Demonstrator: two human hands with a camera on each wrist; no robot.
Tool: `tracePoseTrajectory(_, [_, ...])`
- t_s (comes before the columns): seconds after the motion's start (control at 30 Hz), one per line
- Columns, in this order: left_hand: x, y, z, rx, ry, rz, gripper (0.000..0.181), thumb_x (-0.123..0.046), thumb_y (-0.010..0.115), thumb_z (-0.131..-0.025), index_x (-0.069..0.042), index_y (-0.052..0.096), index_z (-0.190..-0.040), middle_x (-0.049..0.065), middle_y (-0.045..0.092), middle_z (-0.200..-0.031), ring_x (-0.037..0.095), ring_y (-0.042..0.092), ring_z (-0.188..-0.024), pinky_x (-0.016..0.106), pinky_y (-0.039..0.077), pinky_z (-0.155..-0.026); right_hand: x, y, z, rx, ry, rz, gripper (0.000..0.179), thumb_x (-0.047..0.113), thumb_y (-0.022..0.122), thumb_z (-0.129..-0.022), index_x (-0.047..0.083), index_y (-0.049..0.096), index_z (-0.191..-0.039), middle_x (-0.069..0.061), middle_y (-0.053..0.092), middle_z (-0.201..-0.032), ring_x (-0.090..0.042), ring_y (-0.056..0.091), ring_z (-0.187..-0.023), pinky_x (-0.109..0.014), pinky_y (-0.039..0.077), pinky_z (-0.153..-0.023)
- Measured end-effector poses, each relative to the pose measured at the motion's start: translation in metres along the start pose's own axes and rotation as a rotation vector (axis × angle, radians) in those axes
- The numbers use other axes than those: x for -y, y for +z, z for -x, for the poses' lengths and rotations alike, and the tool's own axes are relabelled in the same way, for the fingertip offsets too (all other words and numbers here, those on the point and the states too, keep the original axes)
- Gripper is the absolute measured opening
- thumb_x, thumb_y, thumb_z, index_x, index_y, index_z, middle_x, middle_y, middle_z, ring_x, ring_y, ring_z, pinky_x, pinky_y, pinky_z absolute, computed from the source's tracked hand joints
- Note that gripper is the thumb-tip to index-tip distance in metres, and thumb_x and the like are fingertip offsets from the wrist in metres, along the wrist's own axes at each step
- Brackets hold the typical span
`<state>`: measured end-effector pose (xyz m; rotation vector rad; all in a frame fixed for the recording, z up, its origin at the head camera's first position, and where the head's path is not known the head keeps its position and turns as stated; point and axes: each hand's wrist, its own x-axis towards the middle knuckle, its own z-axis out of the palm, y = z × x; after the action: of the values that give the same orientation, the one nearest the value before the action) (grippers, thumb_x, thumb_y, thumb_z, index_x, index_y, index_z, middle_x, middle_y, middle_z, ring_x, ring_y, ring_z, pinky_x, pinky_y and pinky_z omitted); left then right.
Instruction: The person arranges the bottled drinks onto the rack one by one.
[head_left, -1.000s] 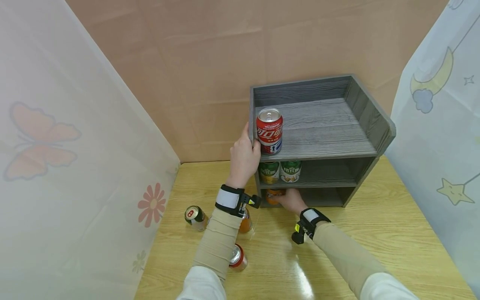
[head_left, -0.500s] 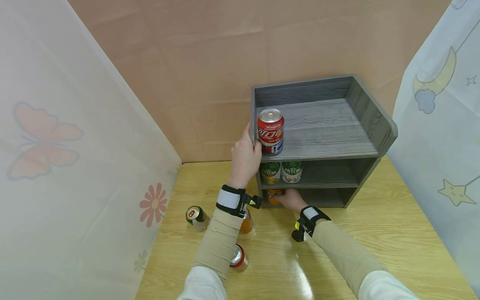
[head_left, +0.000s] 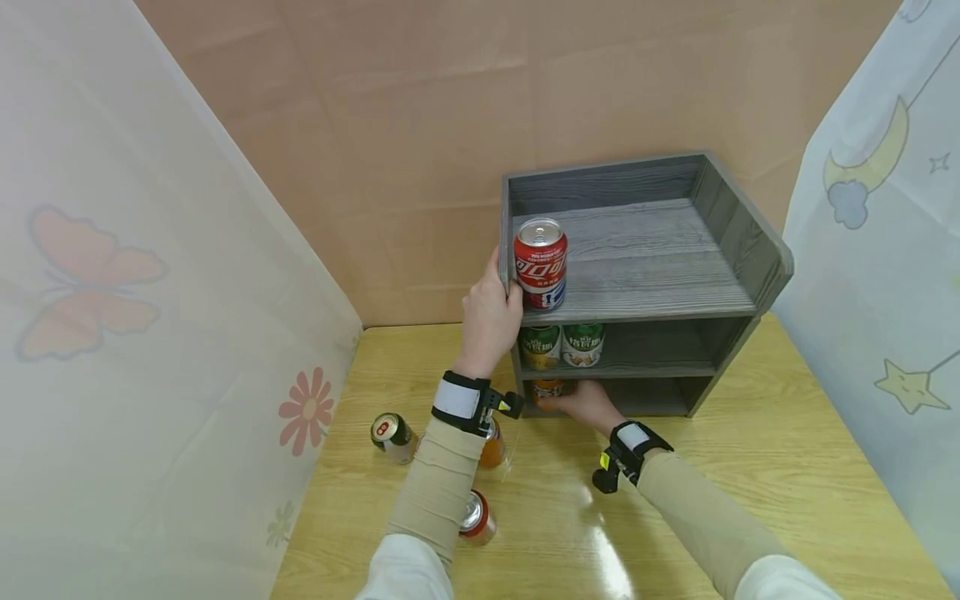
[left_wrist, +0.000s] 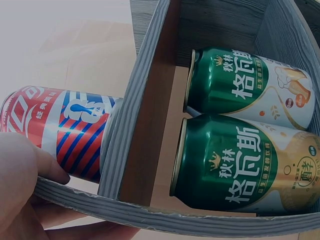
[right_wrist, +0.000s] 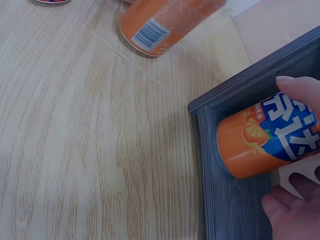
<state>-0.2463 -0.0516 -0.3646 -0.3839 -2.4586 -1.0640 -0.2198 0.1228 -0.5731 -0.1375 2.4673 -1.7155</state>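
My left hand (head_left: 491, 321) grips the left side panel of a grey wooden shelf unit (head_left: 630, 315), thumb on its inner side. Right beside that thumb, a red cola can (head_left: 541, 265) stands upright on the top shelf. Two green-topped cans, one gold below (left_wrist: 240, 165) and one white below (left_wrist: 255, 85), stand side by side in the middle compartment. In the bottom compartment's left corner stands an orange soda can (right_wrist: 265, 137). My right hand (head_left: 592, 406) reaches in there; in the right wrist view its thumb overlaps the can while the other fingers are spread away from it.
On the wooden table (head_left: 750, 483), left of the shelf, stand a dark green can (head_left: 393, 437), another orange can (head_left: 492, 446) and a red-rimmed can (head_left: 477, 518), the last two partly behind my left arm. Printed cloth walls (head_left: 187, 333) border the table.
My right hand and wrist have shifted slightly to the right, and its hold on the orange can has loosened. The left hand stays on the shelf panel.
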Motion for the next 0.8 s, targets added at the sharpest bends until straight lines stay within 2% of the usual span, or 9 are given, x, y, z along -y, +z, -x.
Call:
tracePoseTrajectory(0.07, [0.000,0.000,0.000,0.002,-0.001,-0.002,0.055,-0.007,0.054,-0.100,0.000,0.041,-0.153,0.020,0.067,-0.126,0.030,0.073,-0.086,0.042,0.058,-0.065,0.002,-0.003,0.004,0.003,0.024,0.015,0.092,0.023,0.087,-0.082,0.009,0.031,-0.153,-0.021,0.041,-0.151,-0.042,0.038,-0.140,-0.054,0.032,-0.112])
tracePoseTrajectory(0.13, [0.000,0.000,0.000,0.005,-0.003,-0.003,0.055,-0.007,0.054,-0.100,0.000,0.041,-0.153,0.020,0.066,-0.127,0.031,0.073,-0.091,0.044,0.059,-0.069,0.003,-0.007,0.010,0.004,0.088,0.065,0.093,0.034,0.086,-0.083,0.007,0.032,-0.153,-0.024,0.040,-0.152,-0.043,0.037,-0.140,-0.055,0.034,-0.111])
tracePoseTrajectory(0.23, [0.000,0.000,-0.001,0.008,-0.006,-0.004,0.056,-0.007,0.054,-0.100,-0.001,0.040,-0.154,0.019,0.065,-0.130,0.032,0.072,-0.095,0.045,0.059,-0.072,0.006,-0.014,0.019,0.021,0.154,0.149,0.097,0.047,0.081,-0.084,-0.002,0.033,-0.153,-0.031,0.038,-0.152,-0.049,0.038,-0.138,-0.057,0.037,-0.108])
tracePoseTrajectory(0.3, [0.001,0.001,-0.001,0.007,-0.007,-0.006,0.056,-0.007,0.055,-0.100,-0.002,0.040,-0.154,0.019,0.065,-0.131,0.032,0.072,-0.097,0.045,0.059,-0.072,0.007,-0.019,0.025,0.024,0.169,0.171,0.098,0.050,0.079,-0.086,-0.007,0.034,-0.152,-0.033,0.037,-0.152,-0.051,0.038,-0.137,-0.058,0.039,-0.106])
tracePoseTrajectory(0.4, [0.000,0.001,-0.001,0.003,-0.005,-0.007,0.056,-0.007,0.055,-0.100,-0.002,0.040,-0.154,0.018,0.065,-0.132,0.032,0.072,-0.097,0.044,0.059,-0.073,0.008,-0.029,0.036,0.034,0.131,0.157,0.093,0.048,0.076,-0.089,-0.007,0.036,-0.152,-0.031,0.039,-0.152,-0.051,0.041,-0.136,-0.058,0.041,-0.104])
tracePoseTrajectory(0.53, [0.000,0.001,-0.001,-0.004,0.003,-0.011,0.056,-0.007,0.056,-0.100,-0.001,0.041,-0.153,0.019,0.065,-0.130,0.032,0.072,-0.096,0.045,0.059,-0.072,0.010,-0.043,0.052,0.033,0.074,0.141,0.087,0.051,0.074,-0.090,-0.001,0.041,-0.152,-0.025,0.045,-0.150,-0.049,0.044,-0.134,-0.058,0.042,-0.103])
tracePoseTrajectory(0.8, [0.001,0.001,-0.001,-0.006,0.007,-0.019,0.056,-0.007,0.055,-0.100,0.000,0.041,-0.153,0.019,0.066,-0.129,0.032,0.073,-0.094,0.045,0.058,-0.072,0.027,-0.071,0.080,0.005,-0.060,0.222,0.072,0.049,0.071,-0.094,0.002,0.052,-0.145,-0.021,0.056,-0.141,-0.045,0.054,-0.124,-0.057,0.046,-0.098])
